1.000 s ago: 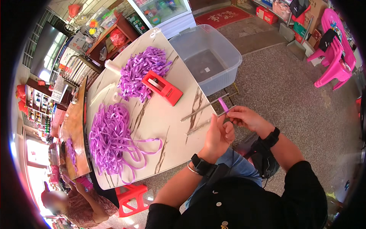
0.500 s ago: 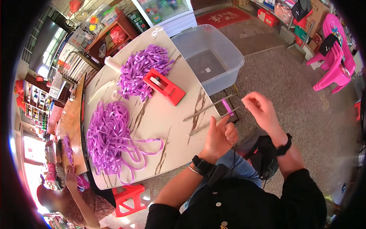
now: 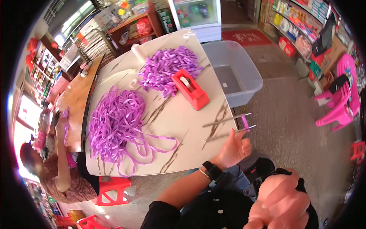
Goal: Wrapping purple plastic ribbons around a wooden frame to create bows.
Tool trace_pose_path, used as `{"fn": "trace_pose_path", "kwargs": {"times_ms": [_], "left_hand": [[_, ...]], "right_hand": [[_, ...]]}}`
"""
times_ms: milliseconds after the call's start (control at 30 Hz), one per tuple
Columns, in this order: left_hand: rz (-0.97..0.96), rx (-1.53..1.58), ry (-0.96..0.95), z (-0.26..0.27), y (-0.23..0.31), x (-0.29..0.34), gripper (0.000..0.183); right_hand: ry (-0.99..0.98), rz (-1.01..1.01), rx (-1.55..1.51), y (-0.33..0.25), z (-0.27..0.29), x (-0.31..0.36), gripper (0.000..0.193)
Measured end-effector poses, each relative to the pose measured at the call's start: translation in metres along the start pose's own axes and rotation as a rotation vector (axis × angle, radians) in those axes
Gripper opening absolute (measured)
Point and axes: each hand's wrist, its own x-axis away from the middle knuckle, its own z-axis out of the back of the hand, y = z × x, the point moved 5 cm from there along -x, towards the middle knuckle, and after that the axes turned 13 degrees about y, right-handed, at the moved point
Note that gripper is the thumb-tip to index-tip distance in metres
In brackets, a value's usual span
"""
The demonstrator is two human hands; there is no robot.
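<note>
Purple ribbon strip (image 3: 245,122) spans two slim metal rods (image 3: 223,121), near their outer ends, just past the right edge of the white, brown-veined table (image 3: 198,152); the inner ends of the rods lie over the tabletop. Left hand (image 3: 235,149): at the table edge, palm partly turned up, thumb raised and apart from the forefinger, remaining fingers loosely curled; no grasp visible. Its forefinger reaches to the nearer rod beside the ribbon strip; contact with the ribbon cannot be confirmed. Right hand (image 3: 280,202): low in the view, close to the camera, well apart from the rods, blurred, fingers folded inward; cannot tell whether it holds anything. On the tabletop: a loose heap of long purple ribbon (image 3: 116,124) toward the left, one loop trailing to the right; beyond it, a pile of short purple ribbon pieces (image 3: 167,68). A red tape dispenser (image 3: 198,100) sits at an angle against the right side of that pile, a roll of tape seated in it. A translucent plastic tub (image 3: 246,95) stands beside the table's far right edge. At left, another person (image 3: 65,175) sits by a wooden table (image 3: 74,108), one arm extended toward purple ribbon there.
</note>
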Motion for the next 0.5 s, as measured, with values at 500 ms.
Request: {"fn": "trace_pose_path", "kwargs": {"times_ms": [500], "left_hand": [[-0.073, 0.092, -0.118, 0.013, 0.011, -0.001, 0.049]], "right_hand": [[-0.556, 0.496, 0.093, 0.077, -0.031, 0.024, 0.029]]}}
